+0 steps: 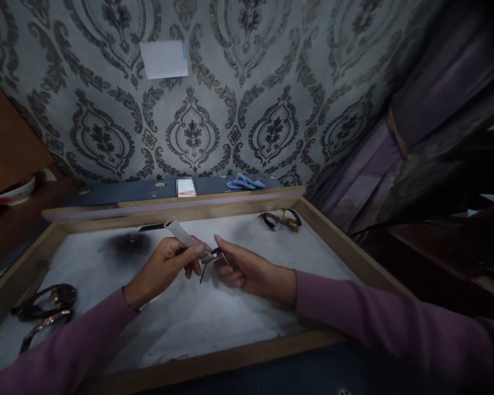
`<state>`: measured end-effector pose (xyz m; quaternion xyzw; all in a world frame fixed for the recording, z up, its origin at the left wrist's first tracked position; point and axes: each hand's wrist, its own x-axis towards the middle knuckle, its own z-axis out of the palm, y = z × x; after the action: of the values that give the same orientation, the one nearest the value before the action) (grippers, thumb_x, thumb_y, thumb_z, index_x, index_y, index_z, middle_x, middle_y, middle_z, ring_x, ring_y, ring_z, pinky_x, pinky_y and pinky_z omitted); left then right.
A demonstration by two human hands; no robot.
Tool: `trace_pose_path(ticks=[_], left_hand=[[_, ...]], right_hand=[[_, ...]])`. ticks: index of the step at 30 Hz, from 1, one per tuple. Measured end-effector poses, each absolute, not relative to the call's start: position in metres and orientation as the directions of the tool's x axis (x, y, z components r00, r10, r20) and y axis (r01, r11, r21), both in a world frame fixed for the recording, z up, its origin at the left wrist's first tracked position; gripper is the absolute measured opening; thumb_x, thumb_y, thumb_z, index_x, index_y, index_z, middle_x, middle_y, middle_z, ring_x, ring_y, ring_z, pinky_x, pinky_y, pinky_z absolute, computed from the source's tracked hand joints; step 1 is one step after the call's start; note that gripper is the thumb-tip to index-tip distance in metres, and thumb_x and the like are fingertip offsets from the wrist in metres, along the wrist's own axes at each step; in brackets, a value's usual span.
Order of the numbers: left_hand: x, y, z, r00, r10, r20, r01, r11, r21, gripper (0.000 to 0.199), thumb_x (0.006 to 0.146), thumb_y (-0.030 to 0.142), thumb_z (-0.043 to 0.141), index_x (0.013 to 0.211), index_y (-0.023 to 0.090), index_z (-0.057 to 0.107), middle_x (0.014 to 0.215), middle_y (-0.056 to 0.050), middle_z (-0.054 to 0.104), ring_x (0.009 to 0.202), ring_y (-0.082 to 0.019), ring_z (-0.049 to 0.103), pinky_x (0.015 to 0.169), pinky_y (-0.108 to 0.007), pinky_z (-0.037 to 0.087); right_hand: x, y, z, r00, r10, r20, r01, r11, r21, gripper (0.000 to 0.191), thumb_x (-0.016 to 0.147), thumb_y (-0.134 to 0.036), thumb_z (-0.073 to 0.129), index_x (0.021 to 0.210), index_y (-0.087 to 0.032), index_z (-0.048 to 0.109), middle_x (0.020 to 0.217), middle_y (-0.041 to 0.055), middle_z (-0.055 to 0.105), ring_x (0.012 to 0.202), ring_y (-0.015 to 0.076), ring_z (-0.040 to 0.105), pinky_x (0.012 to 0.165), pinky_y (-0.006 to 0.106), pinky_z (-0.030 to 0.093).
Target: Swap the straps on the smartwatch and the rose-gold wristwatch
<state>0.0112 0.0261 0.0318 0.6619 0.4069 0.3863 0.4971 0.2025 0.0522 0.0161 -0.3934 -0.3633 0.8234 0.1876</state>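
Both forearms, in purple sleeves (346, 304), reach in from the near side and converge over the middle of a wooden-rimmed tray (214, 351) lined with a pale surface. The left hand (167, 266) comes from the near left, wrist bent slightly, with its thumb laid along a pale tube (181, 235) and its fingers curled beneath, so it is grasping that tube. The right hand (251, 269) comes from the near right, turned on its side, thumb raised and extended toward the far left, fingers folded under; it meets a small metallic piece (216, 254) at the tube's near end, though whether it grips the piece firmly or only steadies it I cannot tell. The tube lies between the hands, left of the tray's centre, its long axis running diagonally from far left to near right; the rounded end points far left, the other toward the right hand's fingertips. A thin dark strip (203, 272) slants down below the metallic piece, toward the near side. Watches (63, 296) lie at the tray's near left, more watches (280, 220) in its far right corner, and a blue cloth (245, 181) sits beyond the far rim.
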Motion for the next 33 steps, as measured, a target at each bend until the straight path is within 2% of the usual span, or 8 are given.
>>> trace_pose_path(ticks=[6, 11, 13, 17, 20, 24, 29, 33], left_hand=[[0.017, 0.017, 0.033, 0.382, 0.917, 0.116, 0.122, -0.175, 0.977, 0.026, 0.083, 0.038, 0.067, 0.072, 0.014, 0.071, 0.070, -0.003, 0.067, 0.065, -0.013, 0.059, 0.057, -0.022, 0.046], [0.017, 0.023, 0.036, 0.193, 0.981, -0.020, -0.267, 0.072, 0.961, 0.035, 0.072, 0.047, 0.079, 0.069, 0.014, 0.067, 0.067, 0.000, 0.063, 0.065, -0.013, 0.060, 0.065, -0.024, 0.050], [0.014, 0.028, 0.035, 0.160, 0.984, -0.082, -0.328, 0.131, 0.935, 0.037, 0.068, 0.047, 0.082, 0.067, 0.014, 0.065, 0.063, 0.002, 0.060, 0.061, -0.011, 0.059, 0.061, -0.022, 0.049], [0.002, 0.038, 0.032, 0.154, 0.984, -0.084, -0.110, 0.102, 0.989, 0.041, 0.070, 0.051, 0.077, 0.063, 0.015, 0.059, 0.057, 0.002, 0.055, 0.052, -0.010, 0.051, 0.051, -0.020, 0.041], [-0.010, 0.045, 0.032, 0.146, 0.989, -0.003, 0.172, -0.022, 0.985, 0.039, 0.078, 0.053, 0.067, 0.069, 0.016, 0.059, 0.066, 0.000, 0.057, 0.057, -0.010, 0.049, 0.053, -0.021, 0.040], [-0.026, 0.053, 0.034, 0.235, 0.972, 0.001, 0.405, -0.099, 0.909, 0.038, 0.081, 0.055, 0.056, 0.078, 0.017, 0.056, 0.071, 0.001, 0.054, 0.062, -0.013, 0.051, 0.054, -0.023, 0.045], [-0.040, 0.060, 0.028, 0.281, 0.959, 0.032, 0.685, -0.224, 0.693, 0.027, 0.082, 0.046, 0.051, 0.075, 0.019, 0.052, 0.063, 0.004, 0.047, 0.059, -0.014, 0.046, 0.052, -0.024, 0.035], [-0.043, 0.064, 0.022, 0.261, 0.961, 0.096, 0.748, -0.264, 0.609, 0.022, 0.082, 0.039, 0.051, 0.074, 0.019, 0.055, 0.064, 0.003, 0.052, 0.062, -0.016, 0.047, 0.056, -0.026, 0.032]], right_hand=[[0.197, 0.046, 0.019, -0.631, 0.676, -0.381, -0.206, -0.619, -0.758, 0.024, 0.086, -0.033, 0.065, 0.074, -0.015, 0.054, 0.049, -0.0095, 0.038, 0.040, 0.0020, 0.015, 0.038, 0.016, 0.006], [0.197, 0.044, 0.016, -0.657, 0.672, -0.343, -0.256, -0.626, -0.736, 0.027, 0.080, -0.032, 0.070, 0.072, -0.018, 0.048, 0.046, -0.0123, 0.031, 0.040, 0.0019, 0.012, 0.039, 0.016, 0.006], [0.198, 0.045, 0.017, -0.649, 0.685, -0.329, -0.266, -0.610, -0.746, 0.031, 0.078, -0.033, 0.072, 0.071, -0.019, 0.045, 0.045, -0.0127, 0.031, 0.040, 0.0021, 0.013, 0.039, 0.017, 0.006], [0.198, 0.048, 0.015, -0.574, 0.765, -0.292, -0.184, -0.468, -0.864, 0.032, 0.078, -0.041, 0.070, 0.073, -0.019, 0.048, 0.046, -0.0113, 0.035, 0.039, 0.0029, 0.018, 0.039, 0.018, 0.008], [0.199, 0.053, 0.008, -0.511, 0.816, -0.270, 0.010, -0.309, -0.951, 0.028, 0.081, -0.042, 0.066, 0.076, -0.018, 0.053, 0.051, -0.0077, 0.045, 0.040, 0.0039, 0.027, 0.039, 0.020, 0.013], [0.205, 0.059, 0.002, -0.544, 0.808, -0.228, 0.272, -0.087, -0.958, 0.017, 0.083, -0.032, 0.060, 0.076, -0.017, 0.055, 0.060, -0.0042, 0.052, 0.048, 0.0069, 0.040, 0.046, 0.020, 0.028], [0.211, 0.057, 0.009, -0.631, 0.771, -0.079, 0.545, 0.369, -0.753, 0.008, 0.085, -0.023, 0.059, 0.085, -0.017, 0.063, 0.069, 0.0004, 0.062, 0.062, 0.0125, 0.053, 0.060, 0.024, 0.037], [0.214, 0.056, 0.016, -0.598, 0.794, -0.106, 0.684, 0.437, -0.584, 0.018, 0.087, -0.035, 0.062, 0.095, -0.019, 0.063, 0.071, 0.0010, 0.065, 0.065, 0.0152, 0.057, 0.061, 0.025, 0.036]])
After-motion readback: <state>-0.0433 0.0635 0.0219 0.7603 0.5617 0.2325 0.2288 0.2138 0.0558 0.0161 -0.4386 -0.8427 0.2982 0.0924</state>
